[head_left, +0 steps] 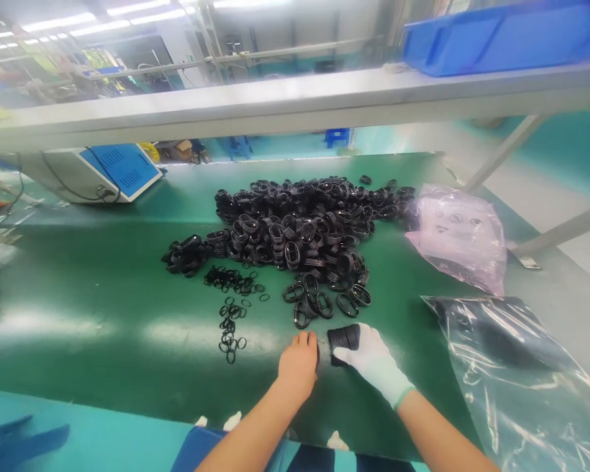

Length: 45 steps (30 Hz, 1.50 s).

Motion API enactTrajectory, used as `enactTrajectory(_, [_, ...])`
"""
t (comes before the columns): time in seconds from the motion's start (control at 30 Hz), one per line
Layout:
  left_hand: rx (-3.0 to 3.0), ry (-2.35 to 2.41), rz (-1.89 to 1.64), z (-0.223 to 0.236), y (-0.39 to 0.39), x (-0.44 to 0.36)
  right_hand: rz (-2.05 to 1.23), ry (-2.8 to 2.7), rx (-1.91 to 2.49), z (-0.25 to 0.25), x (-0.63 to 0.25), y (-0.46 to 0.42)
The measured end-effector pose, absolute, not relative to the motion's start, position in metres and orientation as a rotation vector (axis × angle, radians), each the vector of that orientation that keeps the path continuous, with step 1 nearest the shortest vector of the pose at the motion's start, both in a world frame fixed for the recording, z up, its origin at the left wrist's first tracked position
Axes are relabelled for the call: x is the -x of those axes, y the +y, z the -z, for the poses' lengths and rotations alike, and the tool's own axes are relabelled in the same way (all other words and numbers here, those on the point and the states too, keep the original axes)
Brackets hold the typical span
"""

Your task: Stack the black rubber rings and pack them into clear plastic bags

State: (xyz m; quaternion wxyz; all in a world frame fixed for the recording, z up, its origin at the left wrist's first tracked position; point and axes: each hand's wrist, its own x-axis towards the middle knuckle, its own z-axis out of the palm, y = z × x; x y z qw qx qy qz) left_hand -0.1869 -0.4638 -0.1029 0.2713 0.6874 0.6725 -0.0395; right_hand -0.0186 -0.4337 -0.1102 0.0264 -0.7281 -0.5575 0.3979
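My right hand (371, 360), in a white glove, is closed round a stack of black oval rings (343, 339) lying on the green mat (103, 314). Bare, my left hand (299, 365) rests curled on the mat just left of that stack, fingertips by its end; what it pinches, if anything, is hidden. A few loose oval rings (324, 303) lie just beyond both hands. Further back spreads a big heap of black oval rings (305, 226). Small thin black O-rings (232, 308) are scattered to the left of my hands.
A pink plastic bag (459, 236) and a clear plastic bag with dark contents (501, 341) lie at the right. A white and blue machine (98, 172) sits at the back left. A metal shelf (275, 105) with a blue bin (496, 33) runs overhead.
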Motion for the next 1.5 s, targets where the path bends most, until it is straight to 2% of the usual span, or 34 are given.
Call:
enactTrajectory(0.17, [-1.535,1.604,-0.326,0.111,-0.464,0.198,-1.204,-1.723,2.223,0.109,0.019,-0.434])
enactTrajectory(0.33, [-1.506,1.55,-0.462,0.123,-0.464,0.197,-1.179,-1.75,2.199,0.106,0.019,-0.434])
enactTrajectory(0.6, [-1.526,1.502,-0.429,0.13,-0.459,0.199,-1.179,-1.755,2.274,0.106,0.024,-0.435])
enactTrajectory(0.83, [-1.56,1.453,-0.44,0.131,-0.458,0.199,-1.031,-1.705,2.443,0.107,0.043,-0.44])
enactTrajectory(1.23, [-1.693,1.479,-0.445,0.141,-0.459,0.197,-0.973,-1.742,2.455,0.108,0.048,-0.441])
enactTrajectory(1.5, [-1.746,1.541,-0.521,0.14,-0.463,0.191,-1.076,-1.741,2.376,0.11,0.037,-0.439])
